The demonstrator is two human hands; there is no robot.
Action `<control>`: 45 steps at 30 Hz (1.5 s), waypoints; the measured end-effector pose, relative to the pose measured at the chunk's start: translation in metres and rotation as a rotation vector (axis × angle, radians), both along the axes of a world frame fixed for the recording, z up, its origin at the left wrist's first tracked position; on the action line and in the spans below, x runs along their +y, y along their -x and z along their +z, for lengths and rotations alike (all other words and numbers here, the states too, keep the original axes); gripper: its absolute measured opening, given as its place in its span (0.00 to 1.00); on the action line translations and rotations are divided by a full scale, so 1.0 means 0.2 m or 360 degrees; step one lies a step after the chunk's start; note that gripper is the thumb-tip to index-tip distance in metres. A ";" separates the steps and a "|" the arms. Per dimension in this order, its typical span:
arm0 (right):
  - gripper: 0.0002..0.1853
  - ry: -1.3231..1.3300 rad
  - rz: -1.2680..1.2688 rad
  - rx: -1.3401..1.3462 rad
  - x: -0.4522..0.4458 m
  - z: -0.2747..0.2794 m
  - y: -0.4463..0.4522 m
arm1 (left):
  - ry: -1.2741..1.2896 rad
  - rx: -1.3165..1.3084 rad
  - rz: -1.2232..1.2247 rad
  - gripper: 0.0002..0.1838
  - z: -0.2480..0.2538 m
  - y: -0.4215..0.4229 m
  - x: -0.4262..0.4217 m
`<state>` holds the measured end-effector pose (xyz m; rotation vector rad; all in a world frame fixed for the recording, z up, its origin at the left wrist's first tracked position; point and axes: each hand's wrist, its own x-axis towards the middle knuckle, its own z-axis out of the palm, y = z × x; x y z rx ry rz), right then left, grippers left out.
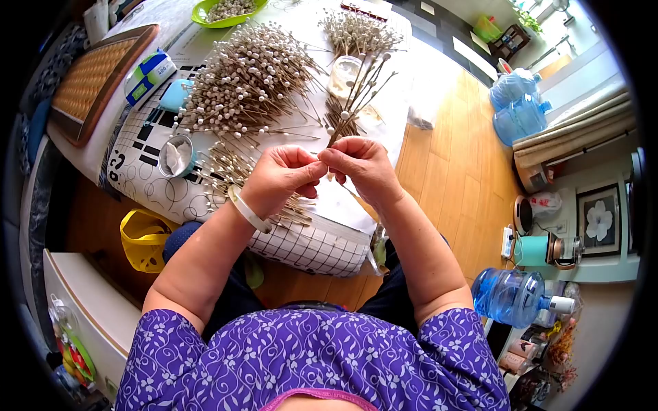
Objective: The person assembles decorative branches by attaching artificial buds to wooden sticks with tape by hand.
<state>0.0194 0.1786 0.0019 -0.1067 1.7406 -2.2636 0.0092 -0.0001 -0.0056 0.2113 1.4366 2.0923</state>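
My right hand (364,167) pinches the lower end of a thin brown branch (354,103) with small dark buds, which points up and away over the table. Thumb and fingers of my left hand (282,177) are pinched together right beside it, the fingertips of both hands meeting; whatever the left fingers hold is too small to make out. Under and left of my hands lies a loose pile of pale-tipped stems (229,168). Beyond it spreads a large heap of brown stems with round whitish heads (250,79). A clear tub (344,75) stands behind the branch.
Another bunch of stems (360,34) lies at the back. A green bowl (229,12) of small heads, a tissue pack (151,75), a blue box (176,94) and a round tin (177,156) sit on the table. A yellow basket (144,240) is at lower left, water jugs (510,298) at right.
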 end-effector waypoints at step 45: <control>0.09 -0.0220 0.0093 0.0082 0.05 0.00 0.03 | 0.0072 -0.0021 -0.0127 0.08 -0.01 0.00 0.00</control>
